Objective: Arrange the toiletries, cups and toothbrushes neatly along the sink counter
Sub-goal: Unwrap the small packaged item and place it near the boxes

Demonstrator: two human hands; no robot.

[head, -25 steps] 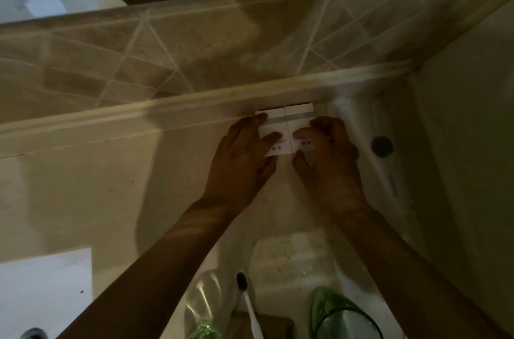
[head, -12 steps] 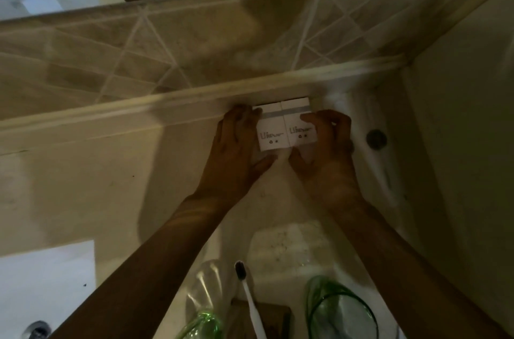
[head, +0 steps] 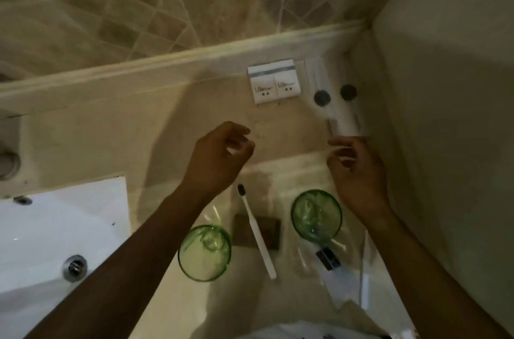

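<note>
Toiletry packets, two white flat paper ones with blue stripe and printed lettering (head: 274, 81), lie side by side, edges touching, at the back of the beige stone worktop (head: 97, 138), against the raised ledge below the tiled wall. Just right of them lie two white tubes with dark round caps (head: 335, 105), long axes running front to back, caps toward the wall.

Containers: left green glass cup (head: 205, 252) stands upright near the front edge; right green glass cup (head: 316, 215) likewise. Contents not readable (glare and blur inside both).

Between the cups, a white toothbrush with dark bristles (head: 257, 233) lies flat, head pointing away toward the wall, handle toward the viewer, crossing over a small brown rectangular block (head: 268, 230). Clear plastic wrapping with a dark label (head: 328, 258) sits in front of the right cup.

Left hand (head: 219, 158) hovers above the worktop, fingers loosely curled, holding nothing. Right hand (head: 358, 169) hovers near the tubes' near end, fingers relaxed, also holding nothing. White sink basin (head: 41, 227) at lower left.
</note>
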